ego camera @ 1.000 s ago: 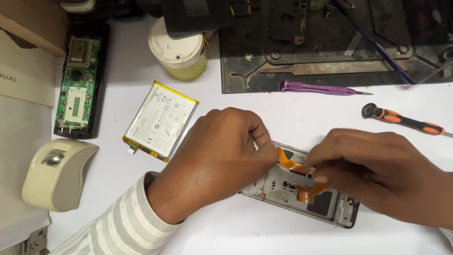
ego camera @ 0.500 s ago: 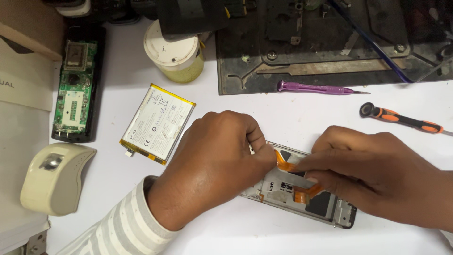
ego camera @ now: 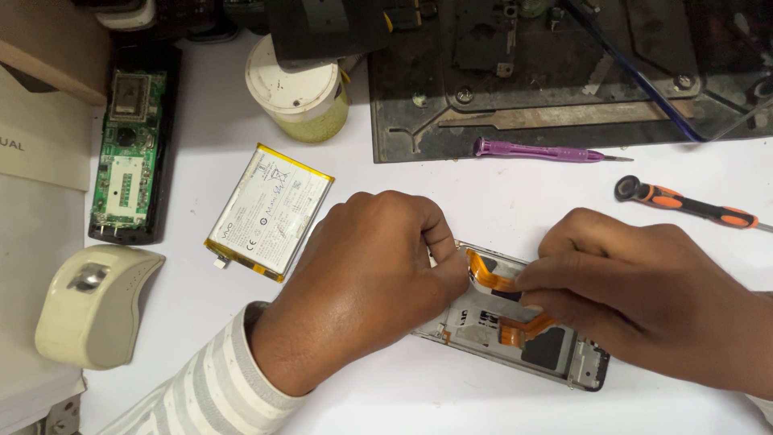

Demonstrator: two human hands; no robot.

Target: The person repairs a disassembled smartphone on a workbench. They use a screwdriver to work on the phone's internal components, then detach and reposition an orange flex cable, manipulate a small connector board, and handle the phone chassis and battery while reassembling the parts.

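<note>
Low in the centre of the frame, an opened silver phone frame [ego camera: 515,342] lies on the white table [ego camera: 515,193]. The left hand [ego camera: 362,290] rests over its left end, grip pressed together at the frame's upper edge. The right hand [ego camera: 652,294] covers the right end, fingertips pinching the orange flex ribbon cable [ego camera: 493,278] that runs across the frame. A flat silver battery with yellow edging [ego camera: 270,211] lies apart at centre left. A purple screwdriver [ego camera: 539,151] and an orange-and-black screwdriver [ego camera: 684,203] lie towards the upper right. A green circuit board in a black case [ego camera: 129,145] sits at upper left, and a cream-coloured mouse-shaped device [ego camera: 93,304] at lower left.
</note>
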